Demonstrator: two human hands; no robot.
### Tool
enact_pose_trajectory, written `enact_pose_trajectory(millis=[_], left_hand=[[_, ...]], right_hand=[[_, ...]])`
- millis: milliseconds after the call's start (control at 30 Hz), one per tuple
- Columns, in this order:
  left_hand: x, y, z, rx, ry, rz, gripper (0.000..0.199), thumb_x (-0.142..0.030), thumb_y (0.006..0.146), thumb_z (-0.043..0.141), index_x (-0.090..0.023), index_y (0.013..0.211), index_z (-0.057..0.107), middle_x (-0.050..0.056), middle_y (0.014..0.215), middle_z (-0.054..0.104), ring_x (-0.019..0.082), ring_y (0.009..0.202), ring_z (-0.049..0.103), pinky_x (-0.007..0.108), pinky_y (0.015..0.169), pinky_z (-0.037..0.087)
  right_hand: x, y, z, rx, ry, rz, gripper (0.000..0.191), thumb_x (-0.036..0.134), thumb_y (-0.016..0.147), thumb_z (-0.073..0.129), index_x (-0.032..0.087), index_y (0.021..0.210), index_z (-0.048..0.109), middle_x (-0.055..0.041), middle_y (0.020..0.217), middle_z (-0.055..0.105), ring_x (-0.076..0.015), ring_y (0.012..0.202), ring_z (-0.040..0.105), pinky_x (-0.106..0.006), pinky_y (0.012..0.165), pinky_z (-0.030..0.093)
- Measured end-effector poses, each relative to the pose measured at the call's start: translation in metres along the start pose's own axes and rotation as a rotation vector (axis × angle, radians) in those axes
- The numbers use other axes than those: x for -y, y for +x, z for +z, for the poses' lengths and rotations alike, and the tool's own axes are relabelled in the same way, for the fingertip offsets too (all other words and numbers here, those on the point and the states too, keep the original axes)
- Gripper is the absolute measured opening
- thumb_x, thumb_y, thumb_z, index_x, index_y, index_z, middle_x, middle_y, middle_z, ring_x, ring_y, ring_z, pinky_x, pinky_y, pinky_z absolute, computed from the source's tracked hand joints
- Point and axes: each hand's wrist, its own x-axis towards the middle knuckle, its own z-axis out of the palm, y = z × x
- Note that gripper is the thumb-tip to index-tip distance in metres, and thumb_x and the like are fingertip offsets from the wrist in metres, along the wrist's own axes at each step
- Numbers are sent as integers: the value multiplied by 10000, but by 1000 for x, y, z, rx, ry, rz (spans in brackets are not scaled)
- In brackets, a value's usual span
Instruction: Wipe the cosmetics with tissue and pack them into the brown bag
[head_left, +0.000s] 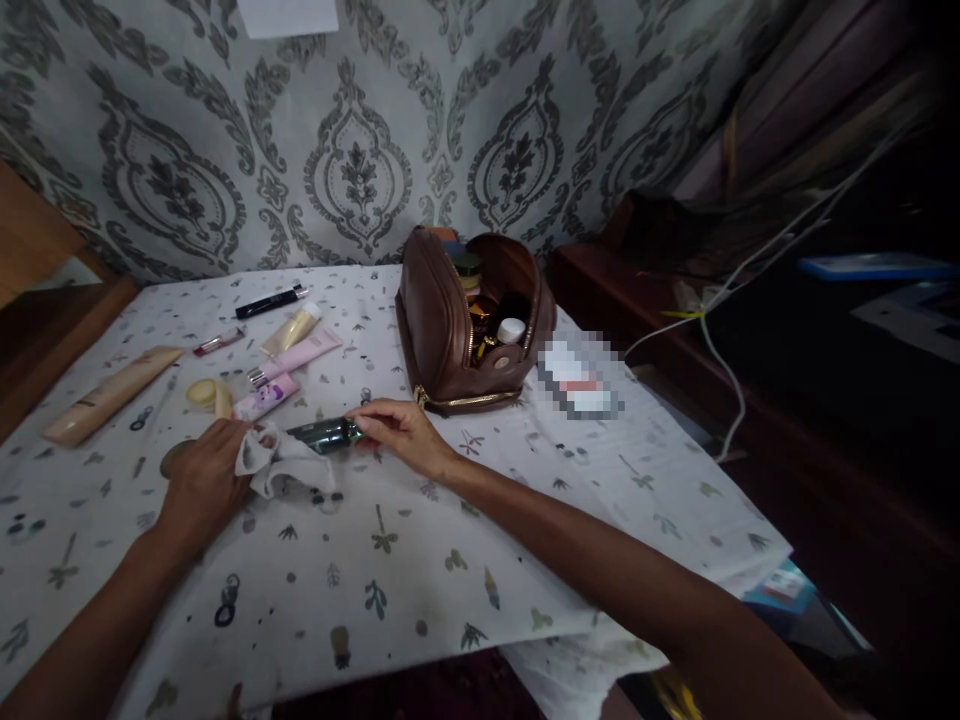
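My right hand (409, 435) grips the right end of a dark green, glossy bottle (322, 434), which lies sideways just above the table. Closed on a crumpled white cloth (277, 462), my left hand (208, 462) is at the bottle's other end. The cloth covers that end and touches it. A round, dull-coloured thing (174, 458) shows partly from behind my left hand. Close beyond the hand are a yellow-lidded round pot (200, 391) and a purple-and-pink tube (265, 396).
An open brown cosmetic bag (433, 320) holding jars stands at the back. Farther left lie a pink tube (307, 353), a cream tube (292, 330), a black tube (268, 302), a lip gloss (217, 342) and a tan tube (112, 396). White cables (739, 375) hang at right.
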Motion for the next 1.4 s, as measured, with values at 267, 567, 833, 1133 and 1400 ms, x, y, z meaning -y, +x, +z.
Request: enact_pose_trajectory(millis=[267, 567, 833, 1133, 1400], left_hand=[[-17, 5, 6, 71, 58, 41, 359, -444, 980, 388, -183, 1038, 628, 108, 1005, 691, 308, 999, 615, 459, 933, 459], [-54, 33, 4, 297, 165, 149, 431, -558, 923, 543, -144, 1026, 605, 142, 1018, 653, 323, 1014, 563, 436, 879, 407], [-72, 41, -1, 387, 118, 213, 437, -530, 901, 610, -177, 1131, 496, 97, 1052, 604, 275, 969, 571, 366, 786, 419], [-71, 37, 0, 160, 291, 285, 239, -183, 1016, 359, -124, 1222, 466, 105, 1021, 594, 260, 941, 555, 372, 773, 427], [-65, 34, 9, 139, 188, 264, 282, -243, 1026, 360, -110, 1248, 472, 135, 1095, 604, 263, 998, 553, 382, 827, 431]], right_hand=[[-7, 1, -4, -22, -36, -50, 338, 369, 751, 745, 209, 1047, 713, -8, 909, 681, -127, 743, 645, -262, 706, 546], [-5, 0, -6, -52, -96, -37, 414, 231, 722, 751, 225, 1130, 682, -26, 955, 702, -148, 828, 682, -287, 768, 553], [-5, 0, -4, -50, -76, -23, 442, 256, 671, 801, 230, 1099, 697, -41, 955, 714, -169, 808, 682, -312, 732, 563], [11, -4, 2, -61, -183, -45, 376, 500, 727, 780, 194, 911, 665, -11, 762, 656, -143, 643, 601, -263, 574, 500], [22, -8, 3, 50, -328, -42, 433, 609, 809, 662, 188, 740, 593, 16, 570, 560, -135, 529, 524, -261, 524, 405]])
